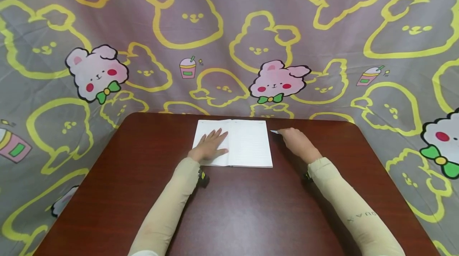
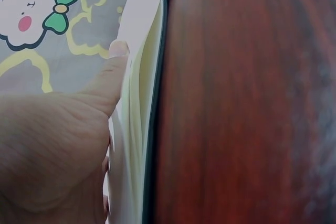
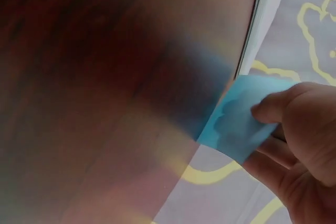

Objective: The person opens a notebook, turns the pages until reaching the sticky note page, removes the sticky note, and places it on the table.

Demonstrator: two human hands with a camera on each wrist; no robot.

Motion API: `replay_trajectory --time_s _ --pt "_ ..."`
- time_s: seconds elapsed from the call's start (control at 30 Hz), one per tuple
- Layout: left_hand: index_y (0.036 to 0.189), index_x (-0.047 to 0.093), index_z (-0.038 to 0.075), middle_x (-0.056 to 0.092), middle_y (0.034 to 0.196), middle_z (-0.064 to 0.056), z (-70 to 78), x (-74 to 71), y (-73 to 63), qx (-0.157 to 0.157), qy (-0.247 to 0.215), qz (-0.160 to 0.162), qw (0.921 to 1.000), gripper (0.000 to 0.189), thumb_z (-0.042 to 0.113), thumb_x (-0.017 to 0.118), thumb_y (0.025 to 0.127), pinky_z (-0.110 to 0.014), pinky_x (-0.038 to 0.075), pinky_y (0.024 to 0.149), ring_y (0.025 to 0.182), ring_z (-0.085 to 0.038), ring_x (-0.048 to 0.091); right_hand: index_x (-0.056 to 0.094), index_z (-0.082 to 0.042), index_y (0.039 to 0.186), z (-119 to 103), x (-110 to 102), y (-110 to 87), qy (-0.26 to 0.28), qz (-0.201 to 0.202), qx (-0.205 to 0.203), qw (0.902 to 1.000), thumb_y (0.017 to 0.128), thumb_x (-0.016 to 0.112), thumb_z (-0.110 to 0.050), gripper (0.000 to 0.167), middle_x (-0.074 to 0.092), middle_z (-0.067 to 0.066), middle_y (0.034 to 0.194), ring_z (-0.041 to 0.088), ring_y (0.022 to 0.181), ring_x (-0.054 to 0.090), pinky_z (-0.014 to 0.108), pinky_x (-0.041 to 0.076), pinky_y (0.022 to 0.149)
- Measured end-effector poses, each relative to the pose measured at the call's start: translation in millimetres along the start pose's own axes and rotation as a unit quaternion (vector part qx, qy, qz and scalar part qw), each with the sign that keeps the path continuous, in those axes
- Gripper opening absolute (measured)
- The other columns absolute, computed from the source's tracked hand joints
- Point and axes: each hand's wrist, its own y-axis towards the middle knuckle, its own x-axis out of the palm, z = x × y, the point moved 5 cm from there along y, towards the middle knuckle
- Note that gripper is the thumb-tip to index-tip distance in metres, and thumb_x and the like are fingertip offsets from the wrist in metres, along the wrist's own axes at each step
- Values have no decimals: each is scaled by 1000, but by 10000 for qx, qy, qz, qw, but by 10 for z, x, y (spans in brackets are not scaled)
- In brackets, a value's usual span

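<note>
A notebook (image 1: 251, 144) lies open on the table, its ruled pages white and a dark cover edge showing in the left wrist view. My left hand (image 1: 209, 146) rests on the left page with fingers spread, the thumb (image 2: 118, 59) pointing toward the centre fold. To the right of the notebook, my right hand (image 1: 297, 144) pinches a light-blue sticky note (image 3: 244, 111) between thumb and fingers. Shadows of the fingers show through the thin paper. The note's lower edge is close to the table surface, near the notebook's right edge.
The dark red-brown wooden table (image 1: 244, 212) has rounded far corners. Behind and at both sides hangs a grey-pink cloth (image 1: 222, 5) printed with cartoon rabbits and yellow outlines. Both forearms wear pale sleeves (image 1: 168, 204), with a dark device (image 1: 203, 178) at the left wrist.
</note>
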Motion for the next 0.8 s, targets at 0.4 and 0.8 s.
replay_trajectory --time_s 0.4,0.8 --pt "165 13 20 2 172 -11 -5 -6 16 31 62 36 10000 75 53 44 105 -60 2 125 158 -35 1 71 -3 94 -24 69 -52 219 -517 -40 9984 93 64 6 12 69 9 77 18 63 60 37 54 58" --pt "165 11 20 -2 172 -9 -93 80 90 26 -145 49 9999 77 53 44 105 -60 -3 125 158 -34 -3 71 2 106 -27 72 -42 403 -889 12 9952 92 63 6 17 73 16 95 20 73 60 39 53 66"
